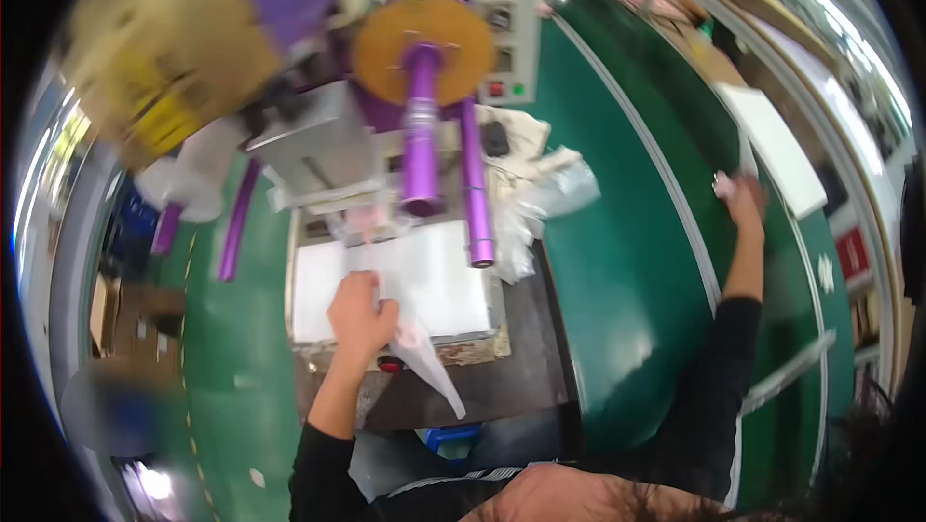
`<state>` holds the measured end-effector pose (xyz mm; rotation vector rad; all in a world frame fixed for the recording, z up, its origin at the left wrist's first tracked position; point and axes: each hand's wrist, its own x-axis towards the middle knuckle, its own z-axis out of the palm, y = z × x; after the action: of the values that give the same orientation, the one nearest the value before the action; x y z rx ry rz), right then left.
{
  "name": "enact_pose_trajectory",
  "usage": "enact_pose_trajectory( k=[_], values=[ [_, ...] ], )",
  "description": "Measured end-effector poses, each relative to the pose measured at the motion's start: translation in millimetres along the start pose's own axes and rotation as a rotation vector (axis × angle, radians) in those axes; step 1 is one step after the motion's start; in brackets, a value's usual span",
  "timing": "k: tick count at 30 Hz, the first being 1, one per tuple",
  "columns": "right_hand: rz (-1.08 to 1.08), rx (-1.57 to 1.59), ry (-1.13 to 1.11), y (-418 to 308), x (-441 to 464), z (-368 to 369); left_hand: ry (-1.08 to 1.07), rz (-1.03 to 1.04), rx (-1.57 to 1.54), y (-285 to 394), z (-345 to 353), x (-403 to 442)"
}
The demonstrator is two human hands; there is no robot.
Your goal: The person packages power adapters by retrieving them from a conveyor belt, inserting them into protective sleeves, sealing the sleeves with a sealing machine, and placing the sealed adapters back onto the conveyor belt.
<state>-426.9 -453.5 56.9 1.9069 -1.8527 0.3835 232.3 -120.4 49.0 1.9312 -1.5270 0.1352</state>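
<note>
My left hand (362, 315) is closed over a strip of clear plastic film (432, 368) at the white work plate (449, 281) of a machine. The strip's loose end hangs past the plate's front edge, and something pale pink shows through it beside my thumb. Above that hand, the machine's grey metal head (323, 146) has a pinkish piece under it. Far out to the right, my right hand (748, 202) holds a small pink object (722, 184), too blurred to name, beside a long white box (772, 146).
Purple rollers (422, 136) and an orange disc (386, 44) jut out above the plate. Crumpled clear plastic (555, 194) and cloth lie right of the machine. A green conveyor belt (617, 300) with metal rails runs between the machine and the white box. A red button (390, 365) sits at the front.
</note>
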Motion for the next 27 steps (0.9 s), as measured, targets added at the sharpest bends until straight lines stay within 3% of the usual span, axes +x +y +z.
enact_pose_trajectory(
  k=[1, 2, 4, 6, 7, 9, 11, 13, 17, 18, 21, 23, 25, 27],
  values=[
    [0.023, 0.189, -0.116, 13.1, -4.1, 4.0, -0.020, -0.039, -0.012, -2.7, 1.2, 0.6],
    [0.124, 0.639, -0.165, 43.2, -10.6, 27.2, 0.033, -0.057, -0.008, -4.2, 1.1, 0.3],
    [0.236, 1.330, -0.001, 24.7, -44.5, -10.0, 0.023, -0.039, 0.019, -0.7, 4.8, 3.0],
    [0.545, 1.879, 0.306, 10.1, -73.5, -50.3, -0.001, -0.091, -0.001, 5.9, 6.2, 8.6],
    [0.526, 1.871, 0.315, 4.7, -91.6, -76.1, -0.065, -0.142, 0.001, 8.0, 5.2, 9.7],
    [0.714, 2.131, 0.192, -3.6, -122.7, -138.4, -0.115, -0.149, -0.055, -0.5, 9.1, 17.2],
    [0.584, 1.951, 0.092, -13.3, -153.3, -185.1, -0.117, -0.107, -0.125, -29.0, 19.0, 26.0],
    [0.359, 1.629, -0.073, -33.9, -190.7, -225.3, 0.003, -0.122, -0.729, -54.8, 22.5, 38.4],
    [0.189, 1.356, -0.109, -129.6, -237.0, -311.2, 0.187, 0.056, -0.734, -55.6, 23.8, 32.9],
    [0.107, 1.420, -0.173, -147.3, -247.6, -317.3, 0.175, 0.061, -0.746, -53.5, 17.2, 26.8],
    [-0.014, 1.714, -0.325, -205.4, -266.0, -319.5, 0.081, -0.164, -1.474, -51.3, -10.3, -1.1],
    [-0.045, 1.974, -0.619, -243.6, -261.8, -311.3, 0.092, -0.156, -1.527, -59.4, -22.7, -18.4],
    [0.208, 2.197, -1.062, -290.6, -252.6, -296.9, 0.121, -0.147, -1.588, -69.5, -41.1, -45.5],
    [0.146, 2.042, -1.182, -338.5, -244.4, -266.8, 0.120, -0.205, -1.717, -70.7, -75.4, -74.8]
  ],
)
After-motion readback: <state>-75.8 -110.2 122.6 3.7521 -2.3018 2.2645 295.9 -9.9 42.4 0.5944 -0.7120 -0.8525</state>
